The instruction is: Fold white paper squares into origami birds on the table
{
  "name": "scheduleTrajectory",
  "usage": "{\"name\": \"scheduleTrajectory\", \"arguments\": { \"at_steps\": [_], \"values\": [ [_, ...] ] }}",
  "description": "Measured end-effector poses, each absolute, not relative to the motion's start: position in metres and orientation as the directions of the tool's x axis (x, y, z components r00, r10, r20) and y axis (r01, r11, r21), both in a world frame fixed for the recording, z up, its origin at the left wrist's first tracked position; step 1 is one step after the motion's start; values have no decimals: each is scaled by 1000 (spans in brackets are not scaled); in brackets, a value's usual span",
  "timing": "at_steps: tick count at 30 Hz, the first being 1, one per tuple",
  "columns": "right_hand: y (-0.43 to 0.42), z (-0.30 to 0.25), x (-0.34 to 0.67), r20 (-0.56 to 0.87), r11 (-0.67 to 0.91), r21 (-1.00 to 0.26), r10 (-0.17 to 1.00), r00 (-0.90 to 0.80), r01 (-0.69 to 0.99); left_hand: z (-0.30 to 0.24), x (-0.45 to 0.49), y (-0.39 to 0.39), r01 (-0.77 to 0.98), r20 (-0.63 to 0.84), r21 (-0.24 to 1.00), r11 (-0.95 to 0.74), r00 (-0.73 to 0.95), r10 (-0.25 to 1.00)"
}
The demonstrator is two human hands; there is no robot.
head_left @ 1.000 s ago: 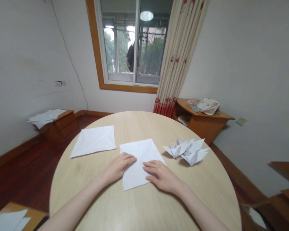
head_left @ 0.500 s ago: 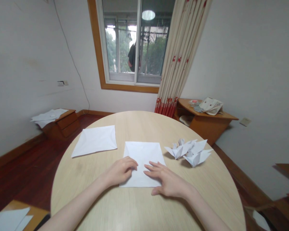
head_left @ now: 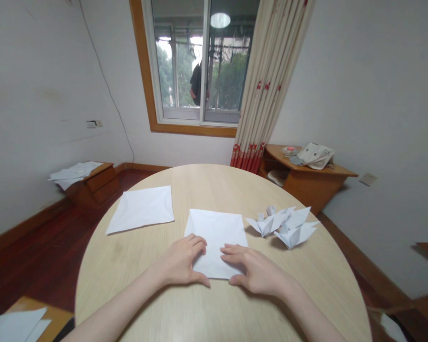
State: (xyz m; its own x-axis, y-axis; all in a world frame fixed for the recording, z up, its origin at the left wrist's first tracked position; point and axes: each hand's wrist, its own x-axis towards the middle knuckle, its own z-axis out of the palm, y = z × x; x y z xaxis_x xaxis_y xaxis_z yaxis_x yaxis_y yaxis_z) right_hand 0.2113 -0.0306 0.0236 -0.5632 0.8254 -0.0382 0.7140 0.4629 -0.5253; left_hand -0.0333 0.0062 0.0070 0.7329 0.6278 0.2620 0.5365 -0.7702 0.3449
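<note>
A white sheet of paper (head_left: pixel 217 228) lies flat in front of me on the round table. My left hand (head_left: pixel 187 261) rests on its left side, fingers bent a little over the surface and thumb stretched apart at the near edge. On the right side lies my right hand (head_left: pixel 255 270), its fingers spread across the paper and its thumb by the near right corner. Both hands are open and grip nothing. Several folded white paper figures (head_left: pixel 285 225), much like cranes, sit together beyond my right hand.
Another white sheet or stack (head_left: pixel 142 209) lies at the left of the round table (head_left: pixel 207 183). Papers also lie on a small wooden cabinet (head_left: pixel 102 183) and at the lower left (head_left: pixel 17 325). A corner cabinet (head_left: pixel 314 187) holding a cloth bag (head_left: pixel 317 156) stands behind at right.
The paper under my hands has shifted slightly right. My left thumb has spread out toward the near edge, and my right hand has moved a little to the right.
</note>
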Motion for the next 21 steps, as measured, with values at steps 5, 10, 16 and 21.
{"name": "scheduleTrajectory", "arguments": {
  "at_steps": [5,10,16,21],
  "values": [
    [-35,29,209,16,500,-499,822,-569,708,5,-30,4,559,252,286,-779,740,624],
    [-36,32,208,25,494,-502,829,-559,710,6,-30,2,571,258,266,-777,734,628],
    [-35,37,209,-105,443,-550,804,-585,708,5,-33,4,550,267,306,-777,734,625],
    [-33,33,218,-133,395,-568,822,-554,722,3,-33,6,532,266,332,-779,739,619]
  ]
}}
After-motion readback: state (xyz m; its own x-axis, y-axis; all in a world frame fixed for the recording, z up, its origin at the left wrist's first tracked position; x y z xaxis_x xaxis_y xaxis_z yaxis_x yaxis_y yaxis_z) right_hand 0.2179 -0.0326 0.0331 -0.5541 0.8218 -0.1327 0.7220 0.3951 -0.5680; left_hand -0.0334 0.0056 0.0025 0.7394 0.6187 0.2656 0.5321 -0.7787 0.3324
